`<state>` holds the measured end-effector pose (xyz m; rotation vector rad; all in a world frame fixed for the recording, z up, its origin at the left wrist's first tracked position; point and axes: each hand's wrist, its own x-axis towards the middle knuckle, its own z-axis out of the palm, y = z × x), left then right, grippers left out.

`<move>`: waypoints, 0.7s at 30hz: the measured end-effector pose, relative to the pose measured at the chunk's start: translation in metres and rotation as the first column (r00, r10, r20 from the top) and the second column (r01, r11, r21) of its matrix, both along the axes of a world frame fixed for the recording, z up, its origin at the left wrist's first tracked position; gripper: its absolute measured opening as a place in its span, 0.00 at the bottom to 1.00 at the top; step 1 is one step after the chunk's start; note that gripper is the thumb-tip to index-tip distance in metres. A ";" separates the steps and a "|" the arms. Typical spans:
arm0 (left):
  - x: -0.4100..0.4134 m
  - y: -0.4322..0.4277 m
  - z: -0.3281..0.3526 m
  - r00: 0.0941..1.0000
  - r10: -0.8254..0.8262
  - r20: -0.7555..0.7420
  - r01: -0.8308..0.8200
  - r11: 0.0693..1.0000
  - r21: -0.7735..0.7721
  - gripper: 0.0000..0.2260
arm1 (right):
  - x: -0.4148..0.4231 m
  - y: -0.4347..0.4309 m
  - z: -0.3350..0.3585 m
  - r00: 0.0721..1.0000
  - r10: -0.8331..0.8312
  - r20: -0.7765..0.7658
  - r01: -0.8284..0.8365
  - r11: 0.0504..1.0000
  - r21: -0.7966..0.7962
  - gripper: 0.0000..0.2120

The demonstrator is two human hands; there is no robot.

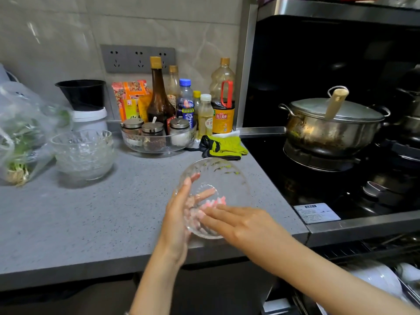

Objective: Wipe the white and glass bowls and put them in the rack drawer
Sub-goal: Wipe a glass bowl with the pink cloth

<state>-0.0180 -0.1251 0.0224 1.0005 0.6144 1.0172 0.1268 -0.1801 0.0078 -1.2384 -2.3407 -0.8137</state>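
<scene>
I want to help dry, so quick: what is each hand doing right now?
Left hand: holds the tilted glass bowl.
Right hand: open, straight fingers reaching inside the bowl; a cloth cannot be told.

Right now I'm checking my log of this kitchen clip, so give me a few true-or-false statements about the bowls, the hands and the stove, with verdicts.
1. The left hand holds the glass bowl. True.
2. The right hand hangs away from the bowl. False: its straight fingers touch the bowl.
3. A stack of glass bowls stands on the counter. True.
4. The pot on the stove is uncovered. False: a lid covers it.
5. The green gloves are worn. False: both hands are bare, and the gloves lie on the counter beside the stove.
</scene>
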 end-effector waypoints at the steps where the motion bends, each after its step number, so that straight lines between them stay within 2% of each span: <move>1: -0.006 0.004 0.001 0.999 -0.026 -0.044 0.027 0.999 0.034 0.20 | 0.007 0.000 0.001 0.998 -0.011 0.067 0.010 1.000 0.012 0.19; 3: -0.010 0.005 0.002 0.995 -0.043 -0.088 0.049 0.996 0.069 0.19 | 0.013 0.001 0.000 0.991 -0.044 0.126 0.041 0.999 0.026 0.18; 5: -0.008 0.001 0.000 0.999 -0.027 -0.029 0.028 0.998 0.056 0.20 | 0.007 0.002 -0.003 0.991 -0.073 0.115 0.073 0.997 0.008 0.21; 7: -0.002 -0.006 -0.001 0.998 -0.007 0.066 0.003 0.998 0.059 0.24 | -0.006 -0.001 -0.004 0.997 -0.076 0.023 0.076 0.997 -0.022 0.21; 9: 0.005 -0.012 -0.005 0.996 0.016 0.092 -0.025 0.995 0.094 0.26 | -0.023 -0.003 -0.002 0.988 -0.087 -0.131 0.081 0.996 -0.047 0.22; 11: 0.010 -0.014 -0.006 0.994 0.037 0.106 -0.046 0.995 0.089 0.23 | -0.034 -0.001 -0.004 0.962 -0.095 -0.256 0.080 0.995 -0.067 0.25; 13: 0.009 -0.010 -0.005 0.996 0.047 0.082 -0.055 0.994 0.095 0.20 | -0.033 0.000 -0.006 0.961 -0.074 -0.267 0.059 0.996 -0.066 0.26; 15: 0.001 -0.001 -0.004 0.999 0.048 0.015 -0.050 0.991 0.120 0.21 | -0.019 -0.001 -0.006 0.987 -0.021 -0.156 0.010 0.998 -0.068 0.25; 18: -0.014 0.013 -0.003 0.991 -0.020 -0.135 0.040 0.989 0.144 0.19 | 0.013 0.000 0.004 0.986 -0.003 0.169 0.007 1.000 -0.021 0.17; 19: -0.018 0.015 -0.003 0.981 -0.064 -0.183 0.089 0.987 0.133 0.19 | 0.023 0.002 0.009 0.964 -0.022 0.267 0.023 1.000 0.000 0.18; 21: -0.022 0.019 -0.003 0.954 -0.155 -0.258 0.185 0.978 0.095 0.19 | 0.038 0.008 0.020 0.905 -0.067 0.421 0.067 0.998 0.015 0.27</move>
